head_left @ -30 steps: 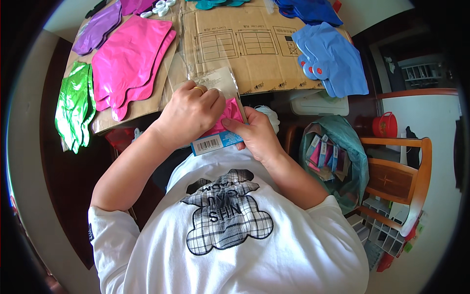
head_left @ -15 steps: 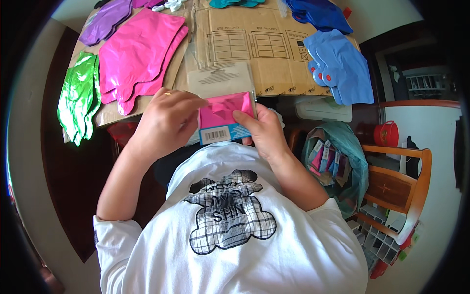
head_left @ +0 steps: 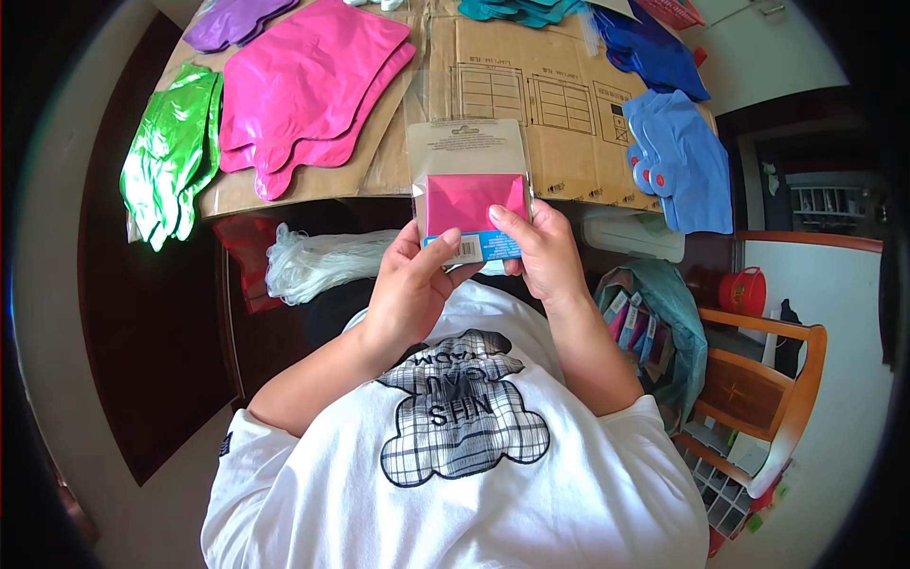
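Both hands hold one clear plastic packet with a folded pink foil sheet inside (head_left: 471, 194), raised just above the near edge of the cardboard-covered surface (head_left: 559, 114). The left hand (head_left: 409, 289) grips its lower left corner; the right hand (head_left: 542, 254) clasps its lower right side. Flat pink foil balloons (head_left: 308, 90) lie near the surface's left edge.

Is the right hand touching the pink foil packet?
Touching. In the head view, the right hand has its thumb pressed on the pink foil packet.
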The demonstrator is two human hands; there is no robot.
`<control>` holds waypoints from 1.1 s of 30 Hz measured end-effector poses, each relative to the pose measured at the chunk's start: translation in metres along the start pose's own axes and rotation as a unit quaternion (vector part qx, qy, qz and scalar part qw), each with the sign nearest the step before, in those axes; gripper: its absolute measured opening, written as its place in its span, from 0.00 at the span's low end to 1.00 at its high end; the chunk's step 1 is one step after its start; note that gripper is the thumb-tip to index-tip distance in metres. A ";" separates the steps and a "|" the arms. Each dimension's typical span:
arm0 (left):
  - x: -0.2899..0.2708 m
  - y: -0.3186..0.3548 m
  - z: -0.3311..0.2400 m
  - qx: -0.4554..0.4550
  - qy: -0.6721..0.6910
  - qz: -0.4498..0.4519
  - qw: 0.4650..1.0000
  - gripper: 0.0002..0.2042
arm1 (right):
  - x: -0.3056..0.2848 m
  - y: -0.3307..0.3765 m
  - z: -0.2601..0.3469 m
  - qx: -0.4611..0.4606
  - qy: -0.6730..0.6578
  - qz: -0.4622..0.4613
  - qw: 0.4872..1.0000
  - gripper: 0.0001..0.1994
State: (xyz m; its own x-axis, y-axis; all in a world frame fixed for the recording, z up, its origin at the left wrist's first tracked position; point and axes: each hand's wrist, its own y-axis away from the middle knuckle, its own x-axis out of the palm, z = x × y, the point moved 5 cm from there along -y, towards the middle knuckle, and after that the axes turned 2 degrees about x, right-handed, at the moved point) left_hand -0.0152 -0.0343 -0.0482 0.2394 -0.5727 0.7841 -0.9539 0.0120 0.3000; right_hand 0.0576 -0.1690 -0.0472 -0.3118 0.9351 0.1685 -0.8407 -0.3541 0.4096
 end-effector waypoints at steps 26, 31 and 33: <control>-0.006 -0.013 -0.001 0.003 0.055 -0.076 0.996 0.19 | 0.031 0.023 0.069 -0.549 0.555 0.030 0.625 0.11; 0.005 -0.008 -0.003 -0.013 0.007 -0.120 0.993 0.17 | 0.028 0.021 0.076 -0.513 0.551 0.053 0.656 0.11; 0.009 -0.007 -0.004 -0.037 -0.003 -0.131 0.991 0.16 | 0.026 0.021 0.082 -0.491 0.551 0.070 0.671 0.11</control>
State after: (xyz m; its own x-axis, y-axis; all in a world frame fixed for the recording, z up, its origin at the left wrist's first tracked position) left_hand -0.0060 -0.0362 -0.0415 0.4756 -0.5684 0.6714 -0.8435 -0.0781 0.5314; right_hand 0.0686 -0.1535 0.0391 -0.1019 0.5285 -0.8428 -0.4868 -0.7653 -0.4211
